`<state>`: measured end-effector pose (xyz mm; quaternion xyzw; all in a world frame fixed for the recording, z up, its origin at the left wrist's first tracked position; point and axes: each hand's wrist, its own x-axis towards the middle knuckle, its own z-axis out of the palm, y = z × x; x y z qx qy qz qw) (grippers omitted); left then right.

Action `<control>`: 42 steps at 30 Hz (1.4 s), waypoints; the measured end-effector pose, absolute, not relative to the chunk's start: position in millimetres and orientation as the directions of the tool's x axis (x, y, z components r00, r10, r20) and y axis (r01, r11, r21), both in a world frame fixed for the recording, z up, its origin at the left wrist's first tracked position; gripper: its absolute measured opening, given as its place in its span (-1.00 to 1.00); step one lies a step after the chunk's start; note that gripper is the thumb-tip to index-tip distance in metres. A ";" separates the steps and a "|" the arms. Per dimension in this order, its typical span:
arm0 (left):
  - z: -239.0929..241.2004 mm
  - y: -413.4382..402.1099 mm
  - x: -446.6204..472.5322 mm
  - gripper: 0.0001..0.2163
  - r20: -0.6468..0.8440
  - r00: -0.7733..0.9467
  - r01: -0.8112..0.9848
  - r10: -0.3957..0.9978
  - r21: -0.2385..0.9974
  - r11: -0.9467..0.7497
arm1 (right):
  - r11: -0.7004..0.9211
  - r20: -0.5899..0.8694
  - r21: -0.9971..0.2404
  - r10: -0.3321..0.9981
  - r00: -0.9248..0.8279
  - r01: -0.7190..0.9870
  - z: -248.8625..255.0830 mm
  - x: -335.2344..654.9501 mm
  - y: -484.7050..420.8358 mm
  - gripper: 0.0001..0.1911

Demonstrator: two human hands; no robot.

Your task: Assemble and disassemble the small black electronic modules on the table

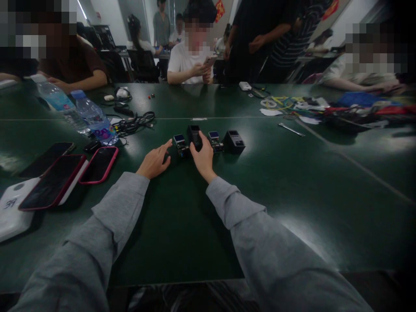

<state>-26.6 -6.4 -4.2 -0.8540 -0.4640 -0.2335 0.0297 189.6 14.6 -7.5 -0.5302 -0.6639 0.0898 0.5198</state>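
Black case (194, 131) stands in the right hand's grip, just on the near side of the pale seam that crosses the green table (182, 225) between its near and far edges. Toward the table's far right corner lies a heap of cables (360, 113). On its left side stand a purple-capped bottle (94, 118) and a white-capped bottle (55, 99); nearer the near edge there, a dark red phone (53, 182) overlaps a white device (14, 216), with a pink-rimmed phone (99, 165) just beside. The right hand (204, 157) has thumb and fingers bent closed about the case. The left hand (154, 162) is loosely open, holding nothing. Right of the held case stands a second black case (234, 141); farther right, a wrench (291, 129). Smallest, a left circuit board (180, 144) and a right circuit board (216, 141) flank the held case.
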 end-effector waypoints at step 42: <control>2.7 -10.3 -25.5 -0.63 0.481 0.579 0.747 0.659 0.011 -0.665 | 0.468 0.591 -0.359 0.784 -0.191 0.807 -0.5 217.2 -20.2 -0.60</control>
